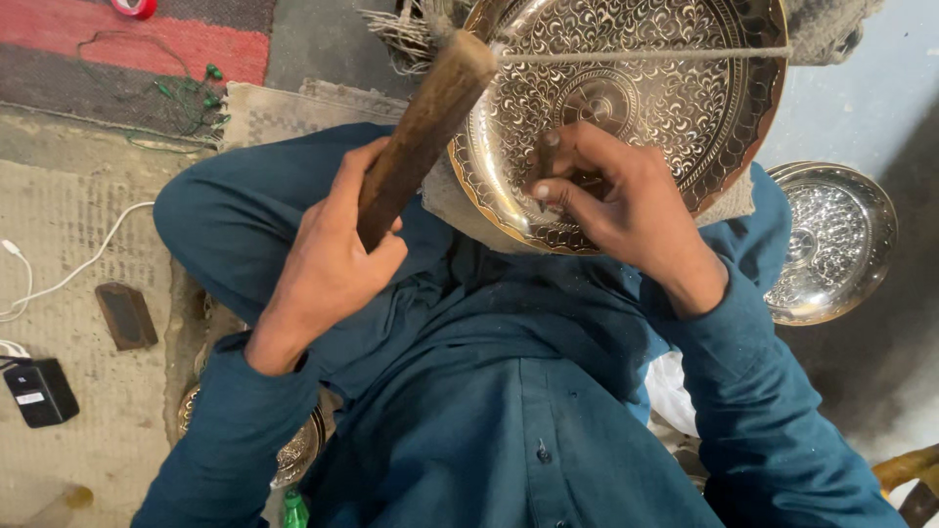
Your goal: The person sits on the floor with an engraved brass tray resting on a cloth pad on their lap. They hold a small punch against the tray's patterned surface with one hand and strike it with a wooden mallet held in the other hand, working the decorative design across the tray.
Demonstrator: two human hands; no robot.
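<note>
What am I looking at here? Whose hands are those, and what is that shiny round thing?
This one picture comes from a camera worn on a person's head, looking straight down, so you see their own lap and arms in dark teal clothes. There is no machine, just two bare hands. The left hand grips a thick brown wooden stick, which looks like a mallet. The right hand rests on a big shiny metal plate covered in curly patterns, and pinches something small against it; its fingers hide what it is. The plate leans on the person's knee. A cord runs across it. Another patterned plate lies on the floor at the right. On the mat at the left are a white cable and a small black box.
</note>
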